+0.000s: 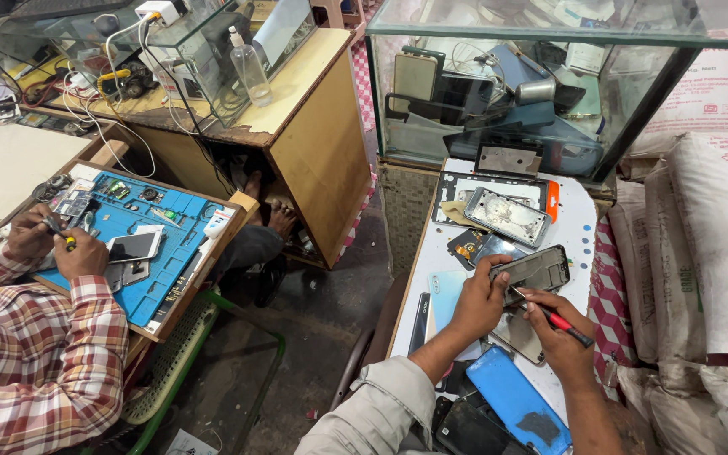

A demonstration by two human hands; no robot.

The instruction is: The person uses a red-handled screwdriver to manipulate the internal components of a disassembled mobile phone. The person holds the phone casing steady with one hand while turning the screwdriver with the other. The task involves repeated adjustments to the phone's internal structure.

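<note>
There is only one view. The camera sits on the person's head and looks down and forward. It is close to the person's own two arms, which come up from the bottom edge, so the left hand (pixel 480 297) and the right hand (pixel 559 335) sit low and a bit right of the middle. The white surface (pixel 579 223) under them lies near and runs away from the camera. The view is wide. It reaches the glass case (pixel 549 76) far up top, sacks (pixel 709 227) at the right edge, and another person's blue mat (pixel 157 244) at the left.
</note>
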